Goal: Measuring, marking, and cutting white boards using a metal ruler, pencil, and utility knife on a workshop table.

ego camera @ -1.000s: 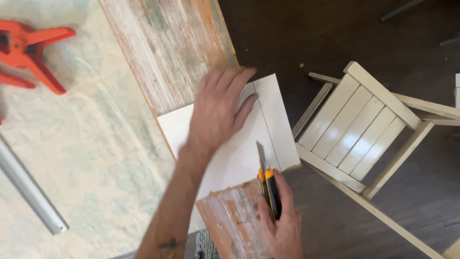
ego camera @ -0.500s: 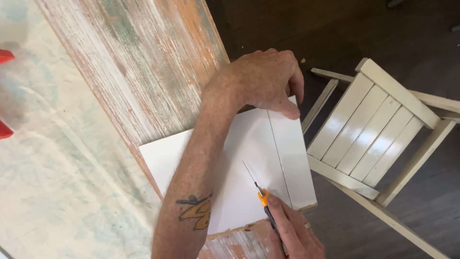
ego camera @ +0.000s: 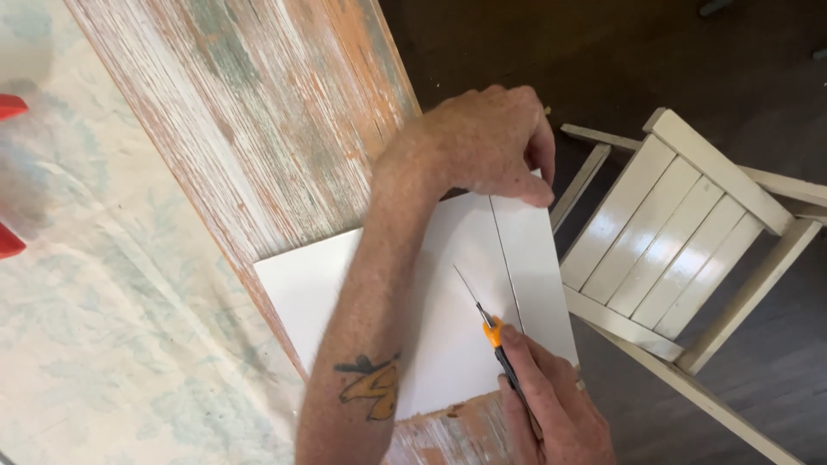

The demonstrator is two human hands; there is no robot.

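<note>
A white board (ego camera: pixel 448 301) lies on a weathered, paint-worn wooden plank (ego camera: pixel 258 129), its right part overhanging the plank's edge. A thin straight line runs down the board near its right side. My left hand (ego camera: pixel 482 142) presses on the board's far edge, fingers curled over it, forearm crossing the sheet. My right hand (ego camera: pixel 551 405) holds an orange and black utility knife (ego camera: pixel 495 336) at the lower right. Its blade tip rests on the board just left of the line.
A white slatted wooden chair (ego camera: pixel 680 241) stands on the dark floor right of the plank. A pale patterned cloth (ego camera: pixel 95 344) covers the surface on the left. Part of a red clamp (ego camera: pixel 10 108) shows at the left edge.
My left hand slid from the middle of the board to its far edge. The view moved closer; the knife blade now sits on the board beside the line.
</note>
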